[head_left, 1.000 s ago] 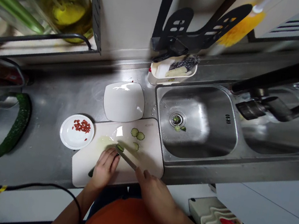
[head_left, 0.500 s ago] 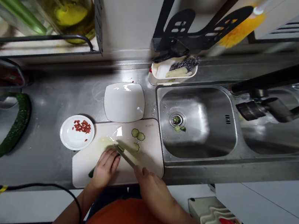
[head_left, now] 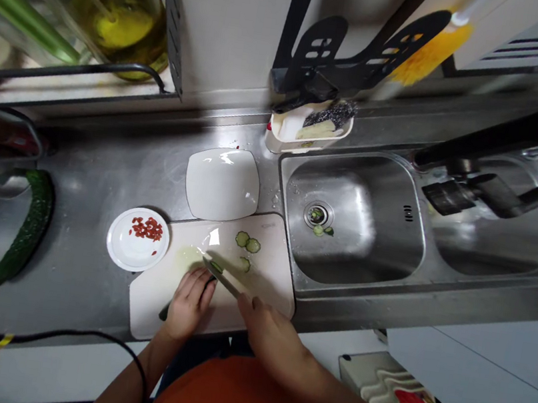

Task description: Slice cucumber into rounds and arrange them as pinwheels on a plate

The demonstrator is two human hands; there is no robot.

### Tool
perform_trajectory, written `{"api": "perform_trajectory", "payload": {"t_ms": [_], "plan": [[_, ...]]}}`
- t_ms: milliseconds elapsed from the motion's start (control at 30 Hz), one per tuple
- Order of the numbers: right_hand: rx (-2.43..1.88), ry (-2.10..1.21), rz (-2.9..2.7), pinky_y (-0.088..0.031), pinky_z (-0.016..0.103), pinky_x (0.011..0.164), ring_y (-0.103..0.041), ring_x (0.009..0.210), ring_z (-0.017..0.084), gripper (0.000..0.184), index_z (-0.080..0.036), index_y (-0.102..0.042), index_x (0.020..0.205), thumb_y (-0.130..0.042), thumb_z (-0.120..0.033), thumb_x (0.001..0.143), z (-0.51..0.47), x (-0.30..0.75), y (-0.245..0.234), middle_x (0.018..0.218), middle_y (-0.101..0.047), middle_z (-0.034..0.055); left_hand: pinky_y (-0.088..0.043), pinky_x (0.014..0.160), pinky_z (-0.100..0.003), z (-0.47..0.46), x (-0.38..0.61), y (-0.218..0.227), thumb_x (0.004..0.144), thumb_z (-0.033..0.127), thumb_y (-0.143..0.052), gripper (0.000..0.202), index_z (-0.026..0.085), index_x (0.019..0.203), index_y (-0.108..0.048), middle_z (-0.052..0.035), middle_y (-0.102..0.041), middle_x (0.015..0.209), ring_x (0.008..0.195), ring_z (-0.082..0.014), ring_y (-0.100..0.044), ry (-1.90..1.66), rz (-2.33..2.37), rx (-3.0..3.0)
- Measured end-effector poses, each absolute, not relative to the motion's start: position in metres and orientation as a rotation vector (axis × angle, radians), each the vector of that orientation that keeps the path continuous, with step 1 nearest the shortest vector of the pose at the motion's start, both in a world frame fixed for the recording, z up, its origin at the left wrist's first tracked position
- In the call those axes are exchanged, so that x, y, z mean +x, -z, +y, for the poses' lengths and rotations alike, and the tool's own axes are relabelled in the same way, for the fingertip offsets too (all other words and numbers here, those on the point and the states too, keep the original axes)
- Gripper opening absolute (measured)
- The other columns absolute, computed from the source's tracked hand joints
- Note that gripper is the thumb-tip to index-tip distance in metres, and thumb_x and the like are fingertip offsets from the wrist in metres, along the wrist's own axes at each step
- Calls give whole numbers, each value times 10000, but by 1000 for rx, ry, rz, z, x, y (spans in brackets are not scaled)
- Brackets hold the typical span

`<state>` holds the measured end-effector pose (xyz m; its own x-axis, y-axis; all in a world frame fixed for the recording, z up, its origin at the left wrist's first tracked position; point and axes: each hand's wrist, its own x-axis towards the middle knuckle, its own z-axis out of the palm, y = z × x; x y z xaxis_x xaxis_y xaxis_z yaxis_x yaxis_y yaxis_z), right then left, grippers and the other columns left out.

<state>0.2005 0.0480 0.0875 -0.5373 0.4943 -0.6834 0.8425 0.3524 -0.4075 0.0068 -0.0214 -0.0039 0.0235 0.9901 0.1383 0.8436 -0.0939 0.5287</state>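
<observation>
A pale cutting board [head_left: 262,281] lies at the counter's front edge. My left hand [head_left: 187,307] presses a dark green cucumber piece [head_left: 164,311] down on it, fingers curled over the piece. My right hand [head_left: 269,333] grips a knife [head_left: 220,275] by its handle, the blade angled across the board with its edge at the cucumber's cut end. A few round cucumber slices [head_left: 247,244] lie on the board beyond the blade.
A small round plate with red bits [head_left: 138,239] sits left of the board, a square white plate [head_left: 222,183] behind it. A whole cucumber [head_left: 21,235] lies far left. The steel sink [head_left: 352,220] with scraps at its drain is right, a sponge holder [head_left: 307,130] behind.
My right hand and the knife have slid a little to the left along the board. The left hand stays on the cucumber.
</observation>
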Motion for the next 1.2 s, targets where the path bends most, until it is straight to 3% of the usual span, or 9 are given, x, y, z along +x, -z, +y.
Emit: {"api": "perform_trajectory", "payload": {"t_ms": [400,833,967,1200], "plan": [[1127,1018,2147,-464,281,617,-642,765,214,393,-154,-549,1139,-315,-26,851,58,188,-86,935,-667,118,-464,969,-405,-19,7,1,851,150,-561,314,166,1165,-551,-86,-663,1075,1047,-210,-603,-680,1844,1988],[1211,999,2238,-450,293,678,-616,804,217,349,-166,-586,1044,-347,-33,827,46,182,-51,904,-655,106,-462,965,-395,-19,7,0,850,128,-555,328,148,1177,-552,-92,-664,1092,1058,-210,-602,-671,1833,2016],[1222,1023,2237,-446,301,716,-605,847,218,390,-157,-568,1101,-324,-26,827,45,183,-49,943,-649,120,-470,953,-397,-19,7,1,856,144,-547,322,161,1178,-558,-94,-660,1097,1051,-213,-606,-676,1836,2006],[1258,1104,2155,-416,260,627,-616,774,180,452,-172,-540,1138,-318,12,789,45,189,-51,937,-638,80,-470,971,-386,-19,7,0,860,156,-546,322,161,1182,-553,-96,-644,1115,1078,-201,-585,-682,1843,1954]]}}
